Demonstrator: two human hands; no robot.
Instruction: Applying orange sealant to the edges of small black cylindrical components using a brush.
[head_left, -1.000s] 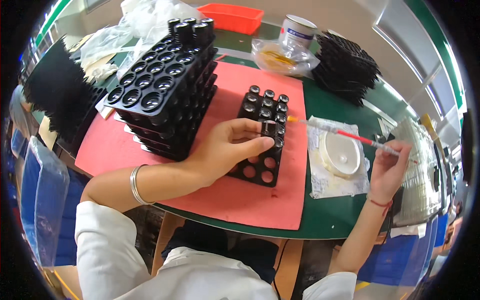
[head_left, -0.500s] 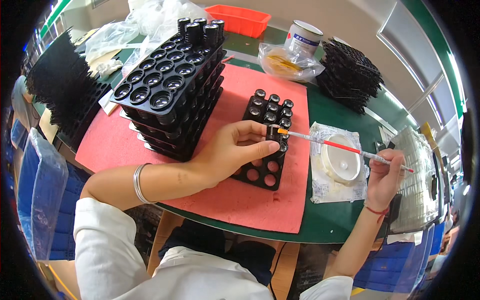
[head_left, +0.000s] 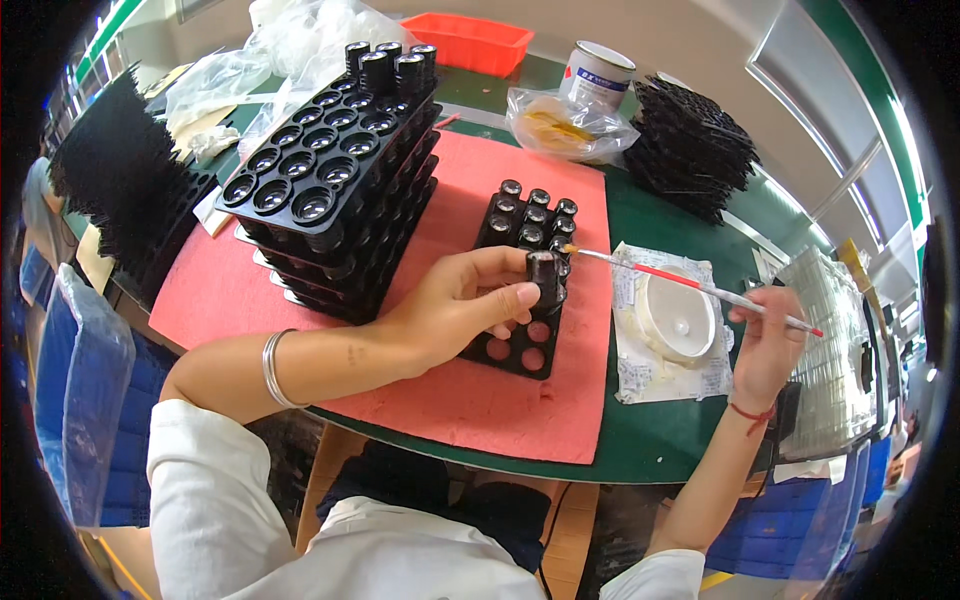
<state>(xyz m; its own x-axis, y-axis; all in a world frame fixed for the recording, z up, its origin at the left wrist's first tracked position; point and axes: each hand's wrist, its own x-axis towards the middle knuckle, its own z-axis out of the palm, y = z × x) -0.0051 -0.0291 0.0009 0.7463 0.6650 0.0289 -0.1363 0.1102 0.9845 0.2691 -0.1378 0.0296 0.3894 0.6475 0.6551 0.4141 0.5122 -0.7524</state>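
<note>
My left hand (head_left: 465, 305) pinches a small black lens barrel (head_left: 543, 272) between thumb and fingers, holding it roughly upright above the near part of a small black tray (head_left: 516, 362). My right hand (head_left: 768, 335) grips a thin paintbrush (head_left: 690, 284) with a red and whitish handle. The brush's yellowish bristles are just right of the barrel's top, with a small gap showing. Several glossy-topped lens barrels (head_left: 535, 215) stand in the tray's far rows. Bare holes show pink in its near end.
A white round dish (head_left: 650, 325) sits on paper at the right. Stacked black trays of lens parts (head_left: 325, 225) rise at left on the pink mat (head_left: 450, 410). Behind are a tin can (head_left: 597, 78), a plastic bag (head_left: 565, 130), black trays (head_left: 690, 145) and a red bin (head_left: 480, 45).
The brush tip has come off the barrel's side to just beyond its upper right. The barrel in my left hand shows more fully. The whole view has shifted slightly.
</note>
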